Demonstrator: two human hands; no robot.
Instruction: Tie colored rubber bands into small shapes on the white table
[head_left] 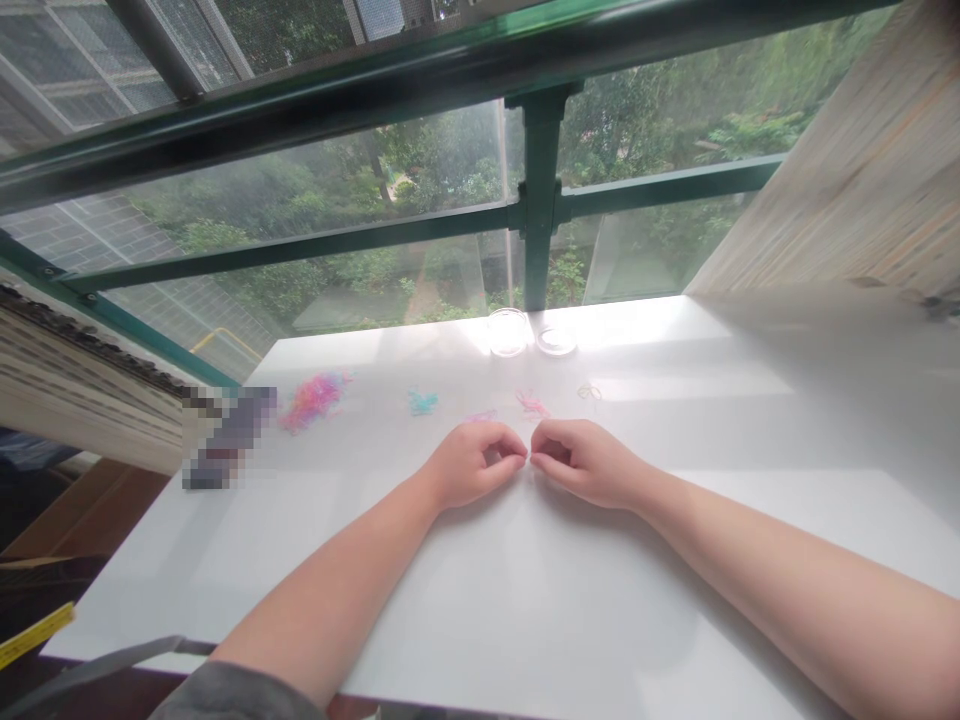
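My left hand (480, 463) and my right hand (581, 463) meet fingertip to fingertip over the white table (480, 600). Thumb and forefinger are pinched together on each side. Whatever sits between the tips is too small to make out. Just beyond my fingers lies a small cluster of pink bands (532, 403), thin like little elastic bands. A purplish-pink cluster (481, 416) shows partly behind my left hand. Farther left are a turquoise cluster (423, 402) and a larger pile of mixed pink, orange and purple bands (316, 400). A few pale yellowish bands (589, 392) lie beyond my right hand.
Two clear round containers or lids (508, 333) (556, 342) stand by the window at the table's far edge. A blurred-out dark object (231, 440) lies at the left edge. Green window rails (537, 200) run behind, with curtains (840, 170) at both sides.
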